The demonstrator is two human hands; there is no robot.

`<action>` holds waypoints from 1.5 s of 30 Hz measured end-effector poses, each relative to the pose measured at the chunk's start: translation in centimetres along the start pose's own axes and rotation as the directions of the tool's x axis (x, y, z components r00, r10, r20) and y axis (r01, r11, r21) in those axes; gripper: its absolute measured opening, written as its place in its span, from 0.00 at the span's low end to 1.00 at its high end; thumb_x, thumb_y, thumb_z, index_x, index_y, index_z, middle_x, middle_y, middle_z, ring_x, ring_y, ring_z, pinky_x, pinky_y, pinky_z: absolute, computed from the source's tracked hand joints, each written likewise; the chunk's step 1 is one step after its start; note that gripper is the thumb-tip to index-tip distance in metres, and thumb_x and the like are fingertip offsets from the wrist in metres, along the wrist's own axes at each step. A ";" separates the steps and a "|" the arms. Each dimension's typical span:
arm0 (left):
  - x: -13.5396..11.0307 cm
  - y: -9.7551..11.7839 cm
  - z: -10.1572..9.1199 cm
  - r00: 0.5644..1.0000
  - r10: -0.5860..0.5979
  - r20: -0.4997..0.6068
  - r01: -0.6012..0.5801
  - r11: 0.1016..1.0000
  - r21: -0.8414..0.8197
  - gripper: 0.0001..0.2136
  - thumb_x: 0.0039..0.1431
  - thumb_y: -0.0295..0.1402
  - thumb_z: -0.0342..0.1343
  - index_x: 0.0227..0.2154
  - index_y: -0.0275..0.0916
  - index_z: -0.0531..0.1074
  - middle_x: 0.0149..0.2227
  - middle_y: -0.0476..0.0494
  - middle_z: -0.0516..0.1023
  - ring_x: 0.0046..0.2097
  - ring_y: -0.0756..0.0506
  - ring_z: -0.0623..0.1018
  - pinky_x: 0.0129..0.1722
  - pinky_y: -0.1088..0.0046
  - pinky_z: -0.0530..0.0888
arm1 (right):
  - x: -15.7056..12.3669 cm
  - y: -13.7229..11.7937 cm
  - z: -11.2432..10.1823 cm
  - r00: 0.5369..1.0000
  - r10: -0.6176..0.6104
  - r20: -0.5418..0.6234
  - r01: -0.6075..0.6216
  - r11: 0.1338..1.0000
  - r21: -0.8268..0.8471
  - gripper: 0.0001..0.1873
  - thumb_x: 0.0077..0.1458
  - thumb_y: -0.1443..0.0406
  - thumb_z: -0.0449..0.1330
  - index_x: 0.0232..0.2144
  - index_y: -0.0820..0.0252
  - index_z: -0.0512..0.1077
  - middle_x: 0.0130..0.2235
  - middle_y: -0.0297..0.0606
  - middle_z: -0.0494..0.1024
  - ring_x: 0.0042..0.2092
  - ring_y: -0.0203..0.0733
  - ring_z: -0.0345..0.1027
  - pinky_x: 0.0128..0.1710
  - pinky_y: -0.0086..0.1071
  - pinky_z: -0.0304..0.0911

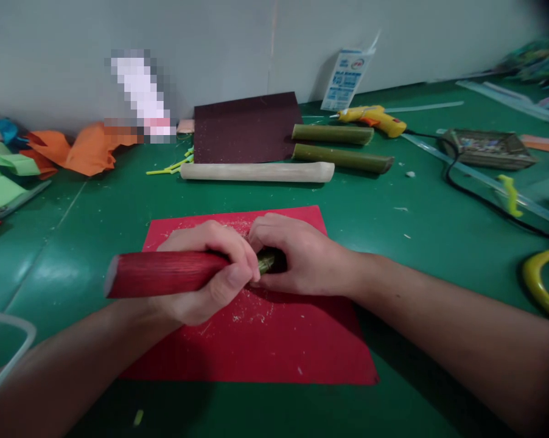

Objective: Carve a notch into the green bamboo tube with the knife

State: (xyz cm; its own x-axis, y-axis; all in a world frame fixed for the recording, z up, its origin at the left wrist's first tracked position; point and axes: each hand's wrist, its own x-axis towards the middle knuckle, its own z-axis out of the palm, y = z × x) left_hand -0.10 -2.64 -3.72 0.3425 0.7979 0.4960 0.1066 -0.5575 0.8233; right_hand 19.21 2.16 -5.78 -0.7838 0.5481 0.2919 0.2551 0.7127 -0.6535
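My left hand (210,271) is closed around a thick dark red rod (165,275) with wood-like grain and a pale left end. Against its fingertips, my right hand (302,252) curls, closed, round a short green bamboo piece (267,261), much of which the fingers cover. The two hands touch, and whether the rod meets the bamboo between them is hidden. Both hands are over a red sheet (274,353) sprinkled with pale shavings and dust.
Behind the sheet lie a pale peeled stick (256,172), two green bamboo pieces (342,158) and a dark maroon sheet (247,131). A yellow glue gun (370,117) trails a black cord. A small tray (489,159) and yellow handle (543,283) are at right, orange paper (85,149) at left.
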 end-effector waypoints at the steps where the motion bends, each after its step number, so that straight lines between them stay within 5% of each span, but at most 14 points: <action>1: 0.0 -0.1 0.0 1.000 -0.001 0.013 0.001 1.000 -0.014 0.09 0.62 0.41 0.57 0.30 0.41 0.72 0.30 0.48 0.80 0.29 0.49 0.78 0.28 0.71 0.77 | 0.0 0.0 0.0 1.000 0.001 -0.006 -0.001 1.000 0.000 0.10 0.48 0.68 0.66 0.29 0.58 0.67 0.32 0.32 0.71 0.36 0.38 0.62 0.38 0.33 0.56; 18: 0.1 -0.1 -0.1 0.999 0.015 0.038 -0.017 0.999 0.048 0.02 0.58 0.31 0.61 0.31 0.40 0.73 0.31 0.48 0.80 0.33 0.49 0.79 0.33 0.72 0.78 | 0.0 0.1 0.0 1.000 -0.014 -0.008 0.014 1.000 0.005 0.09 0.48 0.69 0.66 0.30 0.59 0.68 0.33 0.33 0.72 0.36 0.37 0.63 0.38 0.32 0.57; 28: 0.7 1.4 0.7 0.998 0.052 0.041 -0.063 0.928 0.368 0.06 0.56 0.29 0.57 0.25 0.41 0.73 0.23 0.52 0.79 0.25 0.49 0.78 0.24 0.74 0.75 | 0.0 0.2 0.2 0.999 -0.026 -0.029 0.026 1.000 0.016 0.08 0.48 0.68 0.65 0.30 0.59 0.68 0.33 0.33 0.73 0.36 0.37 0.63 0.37 0.32 0.57; 45: -0.1 0.3 0.1 0.999 0.039 -0.004 -0.037 0.983 0.179 0.06 0.59 0.27 0.56 0.28 0.41 0.74 0.27 0.51 0.79 0.29 0.50 0.78 0.29 0.73 0.77 | 0.1 0.3 0.2 1.000 -0.007 -0.009 0.007 1.000 0.022 0.09 0.49 0.67 0.67 0.32 0.59 0.70 0.34 0.34 0.74 0.38 0.39 0.65 0.39 0.33 0.58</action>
State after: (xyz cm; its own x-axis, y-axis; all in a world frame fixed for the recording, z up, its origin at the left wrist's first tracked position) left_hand -0.03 -2.88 -3.56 0.3423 0.7767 0.5287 0.2595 -0.6190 0.7413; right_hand 19.14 2.37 -6.08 -0.7806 0.5470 0.3023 0.2371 0.7067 -0.6666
